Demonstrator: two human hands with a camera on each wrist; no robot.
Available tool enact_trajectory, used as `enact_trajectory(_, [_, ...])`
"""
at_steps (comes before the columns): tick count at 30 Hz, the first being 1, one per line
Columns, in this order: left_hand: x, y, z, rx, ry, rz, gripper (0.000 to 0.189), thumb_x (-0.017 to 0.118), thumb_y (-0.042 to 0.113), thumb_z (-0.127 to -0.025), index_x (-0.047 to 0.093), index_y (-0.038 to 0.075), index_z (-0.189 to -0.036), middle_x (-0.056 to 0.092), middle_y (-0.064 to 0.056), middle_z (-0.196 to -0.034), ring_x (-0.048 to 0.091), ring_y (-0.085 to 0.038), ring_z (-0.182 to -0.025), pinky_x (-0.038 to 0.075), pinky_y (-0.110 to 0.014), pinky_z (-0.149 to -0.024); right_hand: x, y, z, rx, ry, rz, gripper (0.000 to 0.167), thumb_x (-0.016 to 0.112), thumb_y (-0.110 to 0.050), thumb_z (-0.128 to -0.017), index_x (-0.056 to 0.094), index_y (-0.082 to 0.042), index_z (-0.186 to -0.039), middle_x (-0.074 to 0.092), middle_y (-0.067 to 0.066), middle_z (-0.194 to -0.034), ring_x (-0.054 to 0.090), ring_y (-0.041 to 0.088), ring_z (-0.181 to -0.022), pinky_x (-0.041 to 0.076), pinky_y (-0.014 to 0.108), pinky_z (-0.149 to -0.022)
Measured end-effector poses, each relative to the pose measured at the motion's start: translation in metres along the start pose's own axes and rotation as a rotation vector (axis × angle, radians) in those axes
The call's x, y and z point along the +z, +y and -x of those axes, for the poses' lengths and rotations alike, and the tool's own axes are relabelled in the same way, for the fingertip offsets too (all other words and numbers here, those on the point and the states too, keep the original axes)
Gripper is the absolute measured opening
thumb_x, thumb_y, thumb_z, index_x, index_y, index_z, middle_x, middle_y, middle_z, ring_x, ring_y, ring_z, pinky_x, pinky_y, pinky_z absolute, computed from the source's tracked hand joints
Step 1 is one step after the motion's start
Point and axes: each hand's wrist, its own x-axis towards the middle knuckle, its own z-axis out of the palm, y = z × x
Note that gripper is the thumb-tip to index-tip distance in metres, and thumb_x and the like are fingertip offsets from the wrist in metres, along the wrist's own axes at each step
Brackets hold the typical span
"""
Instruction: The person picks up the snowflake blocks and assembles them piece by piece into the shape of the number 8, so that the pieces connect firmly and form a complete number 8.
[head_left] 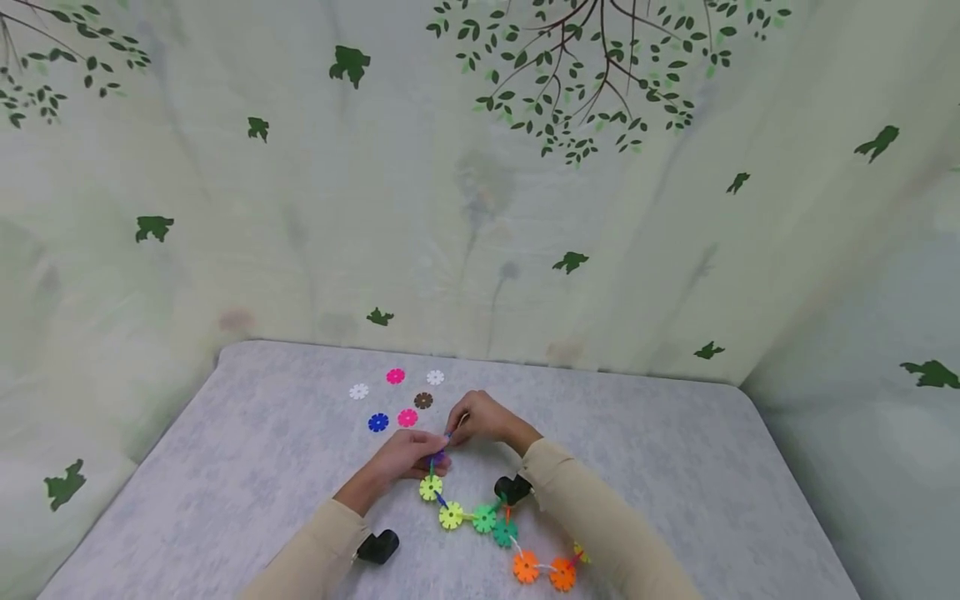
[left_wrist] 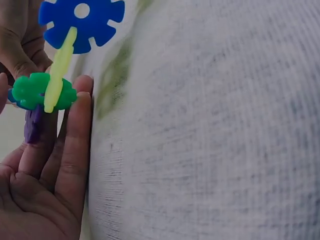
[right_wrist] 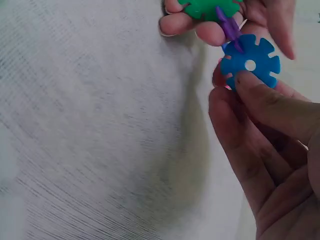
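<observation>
Thumb and fingers of my right hand (head_left: 480, 417) pinch a blue notched plastic disc (right_wrist: 266, 56), a snowflake-like linking piece. This disc meets a purple disc (right_wrist: 230, 27) seen edge-on. My left hand (head_left: 405, 457) holds the chain's near end by that purple disc, close beside the right hand. A green disc (left_wrist: 31, 90), a yellow disc (left_wrist: 61, 67) and a darker blue disc (left_wrist: 100, 22) follow in the left wrist view. From the left hand the chain runs down the table through yellow (head_left: 450, 516), green (head_left: 483, 518) and orange discs (head_left: 526, 567), partly behind the right sleeve.
Loose discs lie flat beyond the hands: two pink (head_left: 395, 377), two white (head_left: 359, 391), a brown one (head_left: 423, 401) and a blue one (head_left: 378, 422). The grey table (head_left: 712, 467) ends at a fabric wall with printed leaves. Black devices (head_left: 378, 547) sit at both wrists.
</observation>
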Motion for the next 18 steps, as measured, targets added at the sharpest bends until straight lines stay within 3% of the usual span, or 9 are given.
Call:
enact_trajectory(3, [-0.002, -0.005, 0.002, 0.008, -0.009, 0.004, 0.042, 0.062, 0.030, -0.095, 0.066, -0.008, -0.111, 0.073, -0.011, -0.090, 0.070, -0.019, -0.082, 0.058, -0.034, -0.076, -0.008, -0.004, -0.003, 0.046, -0.105, 0.011, 0.011, 0.074, 0.004, -0.080, 0.075, -0.002, -0.089, 0.072, 0.003, -0.082, 0.063, 0.007, -0.071, 0.054, 0.023, -0.066])
enact_trajectory(6, [-0.007, -0.007, 0.003, 0.012, -0.018, 0.012, 0.038, 0.062, 0.027, -0.095, 0.067, -0.008, -0.109, 0.073, -0.011, -0.091, 0.069, -0.017, -0.083, 0.057, -0.034, -0.078, -0.024, -0.004, -0.013, 0.102, -0.134, -0.002, 0.018, 0.071, 0.004, -0.082, 0.072, 0.001, -0.100, 0.070, 0.003, -0.084, 0.061, 0.009, -0.072, 0.054, 0.025, -0.068])
enact_trajectory(11, [-0.014, -0.011, 0.003, 0.020, -0.069, 0.035, 0.038, 0.062, 0.027, -0.095, 0.066, -0.008, -0.111, 0.072, -0.011, -0.095, 0.068, -0.016, -0.086, 0.056, -0.032, -0.082, -0.036, -0.002, -0.039, 0.129, -0.035, 0.025, 0.020, 0.068, 0.000, -0.086, 0.071, 0.000, -0.107, 0.066, 0.004, -0.082, 0.057, 0.011, -0.070, 0.053, 0.027, -0.066])
enact_trajectory(18, [-0.015, -0.014, 0.004, 0.041, -0.120, 0.085, 0.040, 0.063, 0.026, -0.094, 0.064, -0.009, -0.113, 0.072, -0.012, -0.097, 0.068, -0.017, -0.089, 0.055, -0.033, -0.086, -0.010, 0.005, -0.073, 0.162, 0.024, 0.175, 0.033, 0.075, -0.013, -0.085, 0.070, -0.014, -0.118, 0.060, 0.000, -0.090, 0.051, 0.012, -0.081, 0.044, 0.023, -0.069])
